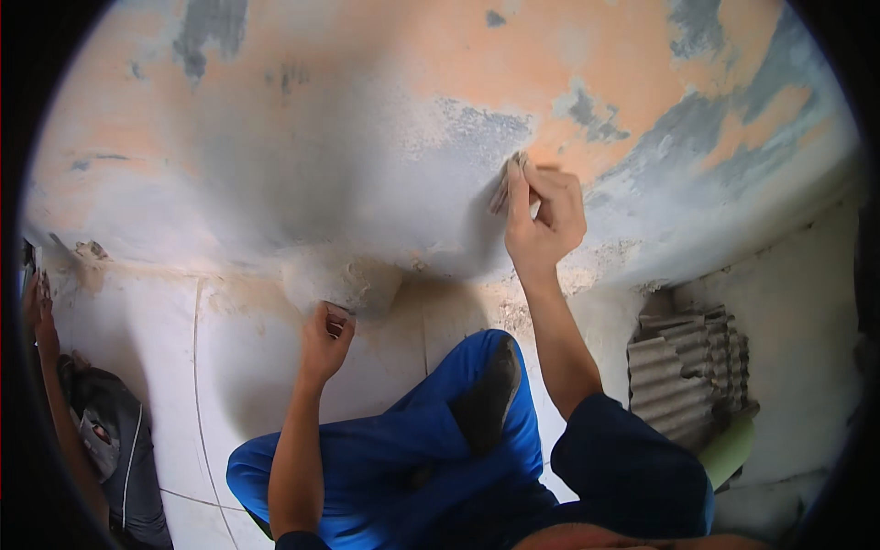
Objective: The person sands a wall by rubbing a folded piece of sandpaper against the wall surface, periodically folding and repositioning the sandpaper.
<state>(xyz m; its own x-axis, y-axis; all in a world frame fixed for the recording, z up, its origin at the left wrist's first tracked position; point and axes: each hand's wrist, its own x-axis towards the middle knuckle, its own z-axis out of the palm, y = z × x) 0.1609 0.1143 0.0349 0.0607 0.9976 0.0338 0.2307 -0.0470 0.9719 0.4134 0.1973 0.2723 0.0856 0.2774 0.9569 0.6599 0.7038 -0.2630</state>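
Note:
My right hand (543,213) presses a small folded piece of sandpaper (507,180) flat against a wall (348,119) of patchy orange and grey. The fingers are closed on the paper, the index finger lying along it. Lower down, my left hand (325,339) grips a small scraper-like tool (337,313) beside a heap of grey plaster (341,275) at the foot of the wall. I am crouched, with my blue trousered knees (431,431) below both forearms.
Another person's hand (38,312) and grey-clad leg (115,440) show at the far left edge. White floor tiles (156,339) run along the wall's base. A stack of grey corrugated sheets (687,367) lies at the right, with a green object beneath it.

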